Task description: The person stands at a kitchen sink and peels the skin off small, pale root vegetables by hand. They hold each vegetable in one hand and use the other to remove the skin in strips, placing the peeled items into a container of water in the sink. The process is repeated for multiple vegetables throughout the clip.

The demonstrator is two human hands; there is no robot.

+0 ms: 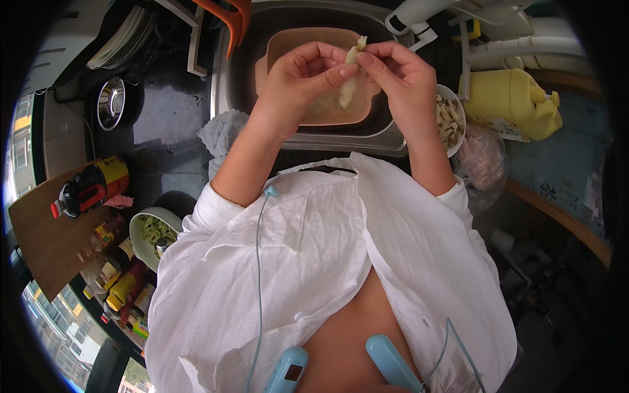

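Over the sink, my left hand (302, 73) pinches a pale, elongated piece of food (348, 91) between thumb and fingers. My right hand (407, 73) grips the same piece near its upper, brownish end, thumb laid against it. The two thumbs nearly meet. Below them, a tan plastic basin (314, 35) with side handles stands in the stainless steel sink (339, 142); it holds water, and pale shapes in it are too blurred to name. To the right, behind my right wrist, a white bowl (463, 128) contains many pale pieces with darker ends (447, 118).
A white faucet (417, 22) reaches over the sink's far right. Right of the bowl are a yellow jug (501, 100) and a clear plastic bag (481, 159). A grey cloth (223, 132), metal bowl (111, 103), bowl of green vegetable strips (137, 245) and several bottles (123, 290) stand left.
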